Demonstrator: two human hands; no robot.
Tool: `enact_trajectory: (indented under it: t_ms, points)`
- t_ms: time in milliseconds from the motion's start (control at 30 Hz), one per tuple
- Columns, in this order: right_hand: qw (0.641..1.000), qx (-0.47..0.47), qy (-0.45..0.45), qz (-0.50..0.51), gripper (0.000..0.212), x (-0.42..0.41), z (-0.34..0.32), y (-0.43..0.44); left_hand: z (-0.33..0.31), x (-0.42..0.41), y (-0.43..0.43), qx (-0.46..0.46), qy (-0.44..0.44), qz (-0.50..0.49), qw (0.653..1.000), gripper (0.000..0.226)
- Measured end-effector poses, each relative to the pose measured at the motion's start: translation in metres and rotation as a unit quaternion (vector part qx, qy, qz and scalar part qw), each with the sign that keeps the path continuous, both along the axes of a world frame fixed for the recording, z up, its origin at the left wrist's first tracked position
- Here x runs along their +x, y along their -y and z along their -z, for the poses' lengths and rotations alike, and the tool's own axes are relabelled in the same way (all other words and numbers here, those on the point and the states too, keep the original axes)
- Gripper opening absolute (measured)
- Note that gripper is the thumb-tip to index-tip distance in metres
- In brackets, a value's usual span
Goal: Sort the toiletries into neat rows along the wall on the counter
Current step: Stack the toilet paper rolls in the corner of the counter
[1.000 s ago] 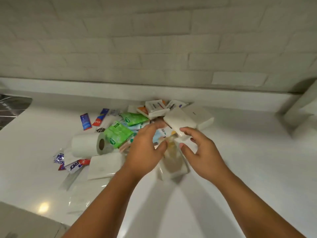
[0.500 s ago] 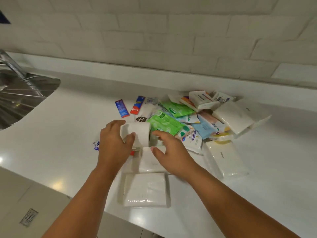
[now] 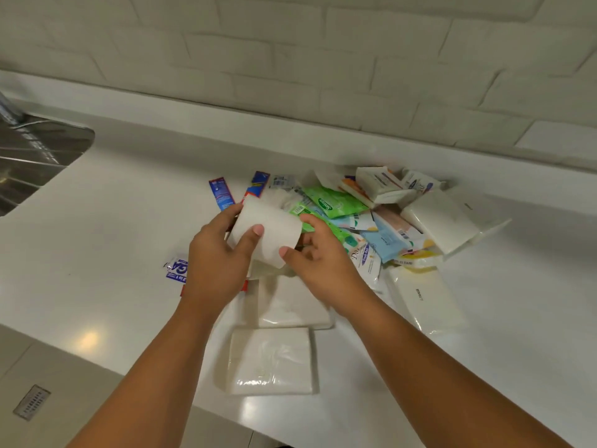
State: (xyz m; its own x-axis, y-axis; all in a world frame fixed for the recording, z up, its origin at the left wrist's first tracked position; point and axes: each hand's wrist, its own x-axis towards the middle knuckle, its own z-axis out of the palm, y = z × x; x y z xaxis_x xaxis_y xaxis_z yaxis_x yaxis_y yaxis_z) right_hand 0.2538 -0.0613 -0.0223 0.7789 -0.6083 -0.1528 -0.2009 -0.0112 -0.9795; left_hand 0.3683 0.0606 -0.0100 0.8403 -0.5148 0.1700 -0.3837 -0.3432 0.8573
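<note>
Showing sink at far left of white bench, left hand clamped on toilet roll lifted over the pile's left edge, right hand pinching its other end, mixed toiletries pile near the wall, flat tissue packs at front edge.

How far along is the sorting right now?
Barely started. No rows stand along the wall yet; the toiletries pile is still heaped mid-counter. In hand: the toilet roll, lifted between the left hand and right hand. Left: the roll, tissue packs, sachets and wipes.
</note>
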Motion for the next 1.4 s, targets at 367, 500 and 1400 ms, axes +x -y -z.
enact_trajectory:
  t_ms: [367, 500, 1400]
  points:
    - [0.997, -0.057, 0.028, -0.032, 0.083, -0.145, -0.048, 0.100, -0.057, -0.107, 0.086, -0.011, 0.120, 0.315, 0.941, 0.050]
    - [0.995, -0.044, 0.071, 0.049, 0.084, -0.213, -0.048, 0.132, -0.055, -0.162, 0.144, -0.025, -0.020, 0.315, 0.948, 0.086]
    - [0.940, -0.110, 0.073, 0.313, 0.032, -0.558, -0.041, 0.387, -0.028, -0.494, 0.488, -0.054, -0.088, 0.454, 0.885, 0.078]
